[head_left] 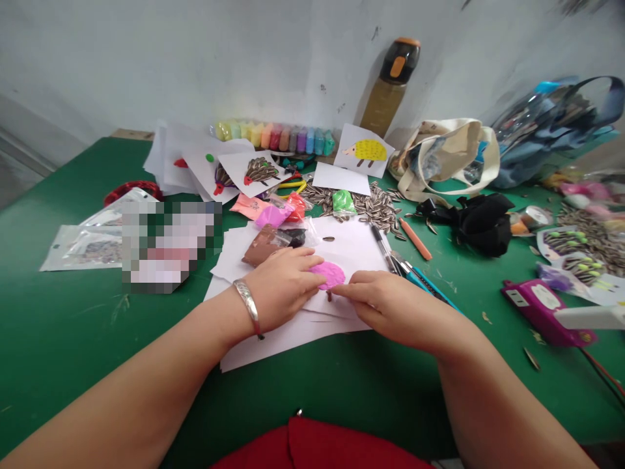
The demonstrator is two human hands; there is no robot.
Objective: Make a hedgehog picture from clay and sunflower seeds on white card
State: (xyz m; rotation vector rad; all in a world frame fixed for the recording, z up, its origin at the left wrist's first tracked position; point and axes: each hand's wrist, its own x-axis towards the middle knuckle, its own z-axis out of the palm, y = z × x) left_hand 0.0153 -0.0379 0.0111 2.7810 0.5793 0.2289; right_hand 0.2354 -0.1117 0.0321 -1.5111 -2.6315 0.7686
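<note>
A flat pink oval of modelling clay (330, 275) lies on white paper (288, 342), with a small brown piece of clay (329, 296) at its lower edge. My left hand (283, 283), with a silver bracelet at the wrist, rests flat on the paper, its fingertips at the oval's left edge. From the other side, my right hand (385, 303) reaches in with its index finger stretched out, touching the oval's lower right edge. Neither hand holds anything that I can see. A bag of brown clay (261, 245) lies just beyond my left hand.
Sunflower seeds (374, 207) are heaped behind the paper, beside a bag of green clay (344, 202). Pens (384, 247) and a blue cutter (432, 286) lie right of the paper. A bottle (390, 85) stands at the wall; a purple power strip (541, 311) lies right.
</note>
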